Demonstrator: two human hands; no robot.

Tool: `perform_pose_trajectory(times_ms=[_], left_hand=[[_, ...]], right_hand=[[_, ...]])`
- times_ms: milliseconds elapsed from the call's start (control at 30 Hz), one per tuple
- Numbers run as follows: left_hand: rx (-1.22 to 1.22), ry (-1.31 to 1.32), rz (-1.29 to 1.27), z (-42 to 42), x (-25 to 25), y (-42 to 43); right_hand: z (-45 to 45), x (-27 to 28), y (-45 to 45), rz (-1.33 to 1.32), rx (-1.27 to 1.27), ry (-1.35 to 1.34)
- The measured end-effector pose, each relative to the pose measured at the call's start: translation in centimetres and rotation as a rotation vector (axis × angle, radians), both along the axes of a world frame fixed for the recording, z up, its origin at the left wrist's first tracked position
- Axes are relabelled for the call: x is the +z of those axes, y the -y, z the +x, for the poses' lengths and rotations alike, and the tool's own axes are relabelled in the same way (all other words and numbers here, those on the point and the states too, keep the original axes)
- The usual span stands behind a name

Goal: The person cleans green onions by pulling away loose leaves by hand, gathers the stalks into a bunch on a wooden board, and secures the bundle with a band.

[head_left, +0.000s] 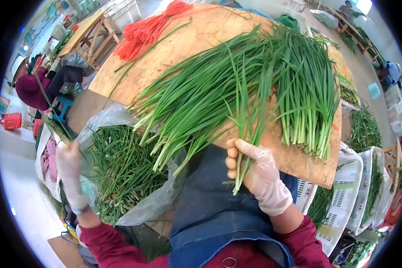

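Dressed in a blue apron (219, 214) over dark red sleeves, you stand at the near edge of a wooden table (295, 165), your gloved hands well apart. Your right hand (256, 169) is closed on a small bunch of green stalks (240, 174), thumb across it, the pale ends pointing down toward you and the leaves reaching over the table. Your left hand (70, 163), blurred and raised off to the left, is closed in a fist around the lower end of a long green blade (51, 105). Between your hands, a clear plastic sheet (140, 212) lies around a heap of loose leaves (127, 172) below the table's left edge; to the right, white crates (344, 192) hold more greens. On the table, a wide fan of stalks (201, 89) spreads with its pale ends near left, beside a thick bundle (306, 98) on the right, its ends toward you. At the table's far left lies a pile of red strips (149, 31). Beyond, on the left, a person in dark red (33, 91) sits near a blue stool (63, 107); a wooden trestle table (82, 33) stands farther back.
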State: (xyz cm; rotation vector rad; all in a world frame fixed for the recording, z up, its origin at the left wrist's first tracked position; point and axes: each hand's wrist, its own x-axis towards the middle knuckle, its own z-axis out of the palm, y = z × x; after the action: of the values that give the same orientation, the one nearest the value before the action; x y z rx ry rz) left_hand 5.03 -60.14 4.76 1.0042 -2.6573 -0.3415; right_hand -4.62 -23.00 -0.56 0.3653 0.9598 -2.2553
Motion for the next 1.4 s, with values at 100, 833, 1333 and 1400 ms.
perform_pose_trajectory(times_ms=[100,833,1333,1400], left_hand=[[-0.232,0.0,-0.283,4.0,-4.2,-3.3],[-0.209,-0.084,1.34,-2.3,-6.2,-18.3],[-0.389,0.183,1.341,-3.6,-7.5,-19.3],[-0.364,0.178,1.393,-3.5,-7.4,-19.2]], right_hand=[[0.8,-2.2,1.7,0.087,0.035,0.097],[2.0,-2.9,3.9,0.463,0.155,-0.109],[2.4,-4.7,2.2,0.364,0.146,-0.071],[2.4,-4.7,2.2,0.355,0.136,-0.05]])
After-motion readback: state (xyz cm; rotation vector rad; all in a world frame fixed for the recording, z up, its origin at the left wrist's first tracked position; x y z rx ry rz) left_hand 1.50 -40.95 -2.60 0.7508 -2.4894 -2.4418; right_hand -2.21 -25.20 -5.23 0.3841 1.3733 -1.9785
